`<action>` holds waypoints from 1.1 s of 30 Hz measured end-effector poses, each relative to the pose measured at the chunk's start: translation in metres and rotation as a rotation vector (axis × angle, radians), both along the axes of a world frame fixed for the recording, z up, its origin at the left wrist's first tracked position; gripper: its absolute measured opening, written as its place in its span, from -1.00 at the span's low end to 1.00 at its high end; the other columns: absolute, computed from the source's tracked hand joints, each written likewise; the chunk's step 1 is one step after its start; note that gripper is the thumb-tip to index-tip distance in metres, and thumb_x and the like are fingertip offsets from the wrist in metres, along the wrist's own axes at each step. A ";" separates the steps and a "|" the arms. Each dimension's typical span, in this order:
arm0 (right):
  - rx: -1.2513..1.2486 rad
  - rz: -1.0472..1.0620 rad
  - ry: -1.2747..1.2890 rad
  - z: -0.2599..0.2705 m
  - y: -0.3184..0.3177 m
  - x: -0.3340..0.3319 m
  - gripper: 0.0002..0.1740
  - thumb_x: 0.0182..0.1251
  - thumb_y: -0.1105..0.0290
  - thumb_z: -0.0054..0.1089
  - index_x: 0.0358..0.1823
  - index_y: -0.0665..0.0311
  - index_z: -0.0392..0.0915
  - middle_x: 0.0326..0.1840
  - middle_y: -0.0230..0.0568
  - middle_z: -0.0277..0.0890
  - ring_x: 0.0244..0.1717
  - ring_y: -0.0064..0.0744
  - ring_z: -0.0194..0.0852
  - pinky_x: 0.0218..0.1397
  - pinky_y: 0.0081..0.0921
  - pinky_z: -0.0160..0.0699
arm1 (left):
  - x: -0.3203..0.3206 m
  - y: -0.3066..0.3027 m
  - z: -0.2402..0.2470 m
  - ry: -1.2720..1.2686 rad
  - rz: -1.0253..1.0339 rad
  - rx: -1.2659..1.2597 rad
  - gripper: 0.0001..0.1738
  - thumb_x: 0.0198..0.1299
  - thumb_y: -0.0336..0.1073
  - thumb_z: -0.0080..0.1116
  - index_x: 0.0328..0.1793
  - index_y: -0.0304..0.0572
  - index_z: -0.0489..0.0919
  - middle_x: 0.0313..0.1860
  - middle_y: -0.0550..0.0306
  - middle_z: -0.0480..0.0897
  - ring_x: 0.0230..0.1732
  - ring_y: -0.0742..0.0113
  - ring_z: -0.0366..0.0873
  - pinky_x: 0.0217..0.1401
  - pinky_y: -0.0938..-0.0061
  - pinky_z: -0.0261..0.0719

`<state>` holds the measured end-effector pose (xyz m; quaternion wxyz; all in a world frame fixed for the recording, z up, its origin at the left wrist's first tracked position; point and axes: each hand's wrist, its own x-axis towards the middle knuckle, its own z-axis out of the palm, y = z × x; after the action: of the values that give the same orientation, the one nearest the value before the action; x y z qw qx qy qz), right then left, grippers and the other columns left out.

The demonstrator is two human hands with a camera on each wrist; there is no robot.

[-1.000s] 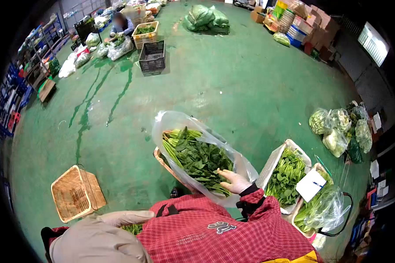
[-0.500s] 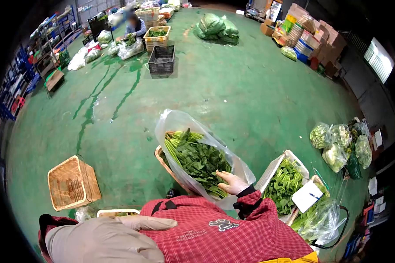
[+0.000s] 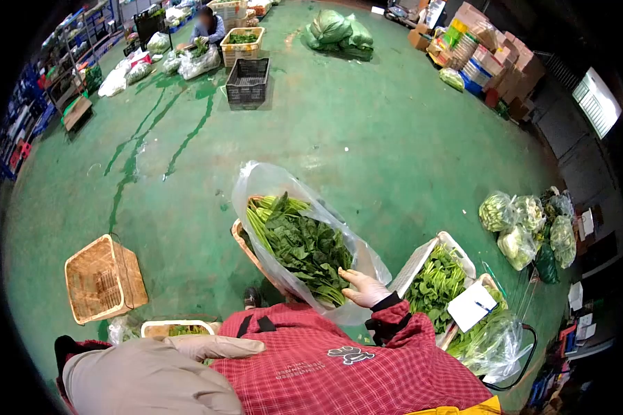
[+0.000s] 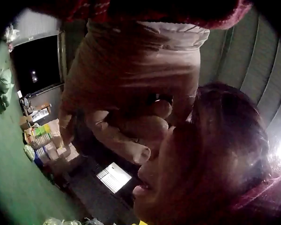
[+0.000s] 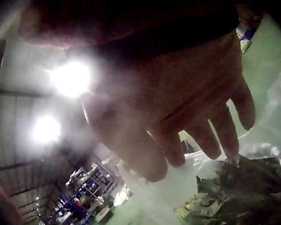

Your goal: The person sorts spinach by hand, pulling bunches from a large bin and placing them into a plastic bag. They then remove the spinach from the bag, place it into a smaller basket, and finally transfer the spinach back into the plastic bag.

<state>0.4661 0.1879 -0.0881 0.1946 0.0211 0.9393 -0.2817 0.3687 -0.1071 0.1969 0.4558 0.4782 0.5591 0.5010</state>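
Leafy greens [image 3: 301,238] with pale stems lie in a clear plastic bag [image 3: 256,181], which sits over a tan basket [image 3: 246,243]. My gloved right hand [image 3: 367,288] is at the bag's near right side, its fingertips at the leaves. Seen in the right wrist view, the right hand [image 5: 178,103] has its fingers spread above the bag and dark leaves [image 5: 243,192]. My gloved left hand [image 3: 152,370] is raised close to the head camera, thumb pointing right. In the left wrist view, the left hand [image 4: 131,93] has loosely bent fingers near the face and holds nothing.
An orange-brown basket [image 3: 128,280] stands left; a white-rimmed basket [image 3: 180,323] is below. Crates of greens [image 3: 432,283], with a white paper [image 3: 472,306], stand right. Bagged vegetables [image 3: 522,225] lie farther right. A black crate [image 3: 248,83] and a seated person [image 3: 208,29] are farther back.
The left hand has come further into the head view from the lower left, then drawn back slightly. The head view has shifted a little. The right hand stays at the greens.
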 end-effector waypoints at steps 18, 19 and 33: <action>0.001 0.732 -0.055 0.019 -0.174 -0.027 -0.35 0.22 0.24 0.14 0.37 0.15 0.29 0.29 0.23 0.32 0.19 0.16 0.41 0.20 -0.19 0.46 | 0.203 -0.253 -0.188 -0.742 1.206 -0.106 -0.71 0.23 -0.17 0.21 -0.43 -0.16 0.47 -0.51 0.18 0.55 -0.37 0.32 0.57 0.06 0.36 0.50; 0.006 0.813 -0.064 0.022 -0.196 -0.023 -0.35 0.22 0.20 0.13 0.37 0.16 0.29 0.29 0.27 0.31 0.17 0.17 0.42 0.20 -0.18 0.45 | 0.234 -0.259 -0.219 -0.859 1.374 -0.108 -0.69 0.27 -0.16 0.13 -0.47 -0.16 0.45 -0.54 0.17 0.51 -0.41 0.33 0.55 0.06 0.32 0.51; -0.009 1.629 0.022 0.050 -0.489 0.153 -0.27 0.19 0.15 0.15 0.40 0.22 0.23 0.34 0.13 0.30 0.27 0.10 0.33 0.32 -0.21 0.33 | 0.713 -0.279 -0.347 -1.355 2.502 -0.086 -0.72 0.19 -0.15 0.26 -0.31 -0.23 0.53 -0.44 0.18 0.55 -0.40 0.37 0.55 -0.21 0.49 0.53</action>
<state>0.6187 -0.3007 -0.0382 0.3292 -0.6723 0.6607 -0.0559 1.0817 -0.3862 -0.1502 -0.0911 -0.6654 0.2981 0.6783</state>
